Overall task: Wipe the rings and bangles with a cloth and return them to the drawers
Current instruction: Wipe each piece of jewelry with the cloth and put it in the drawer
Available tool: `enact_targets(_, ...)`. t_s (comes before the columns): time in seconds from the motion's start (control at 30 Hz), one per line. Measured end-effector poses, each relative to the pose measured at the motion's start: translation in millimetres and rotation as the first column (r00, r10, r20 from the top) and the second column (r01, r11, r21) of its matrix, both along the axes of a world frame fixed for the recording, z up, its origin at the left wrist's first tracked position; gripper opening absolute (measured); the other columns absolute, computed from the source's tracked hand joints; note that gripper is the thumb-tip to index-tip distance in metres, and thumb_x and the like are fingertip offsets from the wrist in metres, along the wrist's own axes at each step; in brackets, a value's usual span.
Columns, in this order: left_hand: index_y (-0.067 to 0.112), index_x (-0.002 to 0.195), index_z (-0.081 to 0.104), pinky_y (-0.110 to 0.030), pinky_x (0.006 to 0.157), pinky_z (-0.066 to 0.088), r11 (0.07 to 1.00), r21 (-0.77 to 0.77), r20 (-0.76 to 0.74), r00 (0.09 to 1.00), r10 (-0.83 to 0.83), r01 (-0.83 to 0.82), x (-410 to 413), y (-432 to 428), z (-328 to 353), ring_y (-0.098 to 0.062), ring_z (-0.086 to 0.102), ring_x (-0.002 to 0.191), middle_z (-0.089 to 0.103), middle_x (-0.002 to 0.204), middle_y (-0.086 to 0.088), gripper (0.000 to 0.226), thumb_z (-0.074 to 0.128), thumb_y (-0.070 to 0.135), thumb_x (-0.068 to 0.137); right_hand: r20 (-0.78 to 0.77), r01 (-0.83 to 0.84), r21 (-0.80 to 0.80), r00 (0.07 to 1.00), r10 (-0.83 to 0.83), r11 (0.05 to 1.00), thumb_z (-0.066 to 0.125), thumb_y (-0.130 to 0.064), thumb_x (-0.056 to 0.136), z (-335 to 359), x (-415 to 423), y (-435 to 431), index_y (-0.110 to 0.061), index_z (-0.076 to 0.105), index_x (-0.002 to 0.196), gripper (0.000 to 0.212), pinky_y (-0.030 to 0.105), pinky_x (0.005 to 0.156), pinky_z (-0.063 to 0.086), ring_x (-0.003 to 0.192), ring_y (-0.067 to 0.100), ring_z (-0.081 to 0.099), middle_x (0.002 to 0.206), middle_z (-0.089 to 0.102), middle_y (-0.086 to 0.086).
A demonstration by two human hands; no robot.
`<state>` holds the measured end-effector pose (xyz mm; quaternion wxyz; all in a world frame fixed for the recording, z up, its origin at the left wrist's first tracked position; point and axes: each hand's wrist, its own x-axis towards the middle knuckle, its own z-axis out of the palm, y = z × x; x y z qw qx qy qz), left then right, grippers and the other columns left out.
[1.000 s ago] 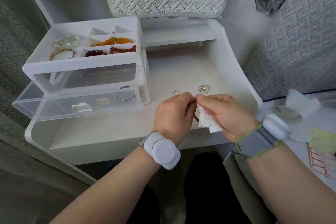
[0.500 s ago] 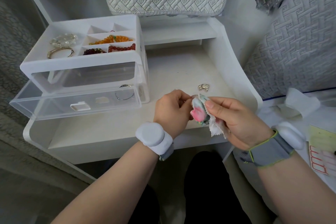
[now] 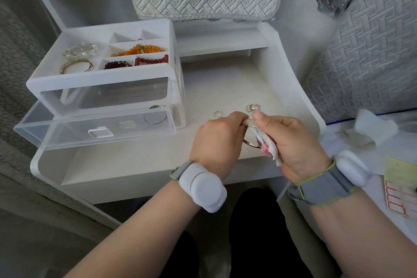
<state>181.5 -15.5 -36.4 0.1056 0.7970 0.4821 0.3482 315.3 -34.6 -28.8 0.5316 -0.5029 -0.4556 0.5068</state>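
My left hand [image 3: 220, 136] grips a thin silver bangle [image 3: 250, 143] above the white table's front edge. My right hand [image 3: 291, 140] pinches a white cloth with a pink patch [image 3: 268, 150] against the bangle's right side, thumb on top. A small ring [image 3: 217, 114] and a silver ornate ring [image 3: 253, 107] lie on the table just beyond my hands. The clear lower drawer [image 3: 67, 130] of the white organiser [image 3: 101, 80] is pulled out, with a thin bangle [image 3: 155, 118] inside.
The organiser's top tray holds orange beads [image 3: 140, 49], red beads [image 3: 152, 60], dark beads [image 3: 116, 65], a crystal bracelet [image 3: 80, 49] and a gold bangle [image 3: 75, 66]. Quilted cushions stand behind and right. Crumpled tissue [image 3: 370, 130] and a card [image 3: 398, 185] lie at right.
The cloth has shifted along the bangle: my right hand turned, showing the pink patch, and now pinches the cloth at the bangle's upper right. My left hand stays gripping the bangle.
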Motion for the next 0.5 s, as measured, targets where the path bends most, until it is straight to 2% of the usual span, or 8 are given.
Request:
enact_targets(0.07,0.011,0.106,0.063,-0.042,0.062,0.051,1.0,0.006,-0.02,1.0,0.023,-0.023,-0.2,1.7,-1.3,-0.036,0.063,0.068,0.068,0.073,-0.01,0.043,0.028,0.024,0.086,0.027,-0.008,0.052,1.0,0.007,0.999,0.059,-0.044,0.071,0.6,-4.3,-1.1,0.002,0.06,0.057,0.048,0.021,0.047,0.045,0.047,0.024,0.054,0.049,0.054,0.017)
enact_targets(0.1,0.011,0.104,0.064,-0.041,0.063,0.051,0.999,-0.026,0.015,1.0,0.027,-0.026,-0.3,2.3,-1.1,-0.034,0.063,0.069,0.068,0.073,-0.01,0.034,0.034,0.016,0.087,0.011,-0.029,0.08,1.0,0.028,0.996,0.059,-0.043,0.071,-1.2,-5.7,-1.4,0.0,0.065,0.062,0.044,0.024,0.052,0.05,0.055,0.026,0.058,0.056,0.059,0.019)
enact_targets(0.17,0.013,0.087,0.064,-0.036,0.062,0.051,0.988,-0.151,0.13,0.991,0.015,0.005,0.3,3.3,-0.1,-0.027,0.063,0.065,0.065,0.067,-0.005,0.023,0.043,0.004,0.089,-0.07,-0.082,0.108,0.993,0.09,0.991,0.06,-0.036,0.071,-3.3,-7.8,-3.1,-0.011,0.071,0.073,0.028,0.022,0.061,0.054,0.065,0.016,0.065,0.066,0.069,0.009)
enact_targets(0.23,0.019,0.069,0.056,-0.028,0.056,0.05,0.955,-0.292,0.275,0.961,0.028,0.056,-0.2,2.3,2.4,-0.015,0.06,0.054,0.059,0.058,0.001,0.031,0.042,0.002,0.089,-0.108,-0.142,0.118,0.982,0.155,0.983,0.059,-0.03,0.074,-5.2,-6.5,-2.9,-0.013,0.071,0.081,0.022,0.021,0.066,0.055,0.07,0.011,0.068,0.072,0.072,0.003)
enact_targets(0.3,0.02,0.065,0.057,-0.021,0.05,0.048,0.91,-0.402,0.382,0.922,0.064,0.103,-0.8,3.6,1.0,-0.008,0.057,0.046,0.059,0.055,0.0,0.035,0.041,0.001,0.091,-0.09,-0.194,0.15,0.974,0.209,0.969,0.061,-0.028,0.083,-4.6,-4.0,-3.1,-0.012,0.071,0.086,0.02,0.024,0.07,0.055,0.072,0.013,0.066,0.073,0.071,0.003)
enact_targets(0.4,0.009,0.075,0.064,-0.026,0.05,0.052,0.822,-0.527,0.524,0.844,0.117,0.214,1.9,3.9,-0.8,-0.016,0.061,0.049,0.064,0.062,-0.012,0.03,0.042,0.004,0.095,-0.046,-0.243,0.183,0.966,0.255,0.953,0.054,-0.025,0.086,-3.4,-0.4,-4.1,-0.009,0.069,0.09,0.022,0.023,0.065,0.051,0.067,0.011,0.062,0.067,0.067,-0.002)
enact_targets(0.5,0.002,0.078,0.063,-0.024,0.047,0.052,0.705,-0.623,0.629,0.753,0.194,0.339,8.3,-0.5,3.3,-0.017,0.059,0.045,0.064,0.063,-0.014,0.029,0.041,0.007,0.096,-0.13,-0.285,0.201,0.941,0.314,0.937,0.065,-0.03,0.085,-2.3,1.5,-2.8,-0.002,0.067,0.086,0.028,0.036,0.056,0.044,0.056,0.022,0.053,0.064,0.06,0.007)
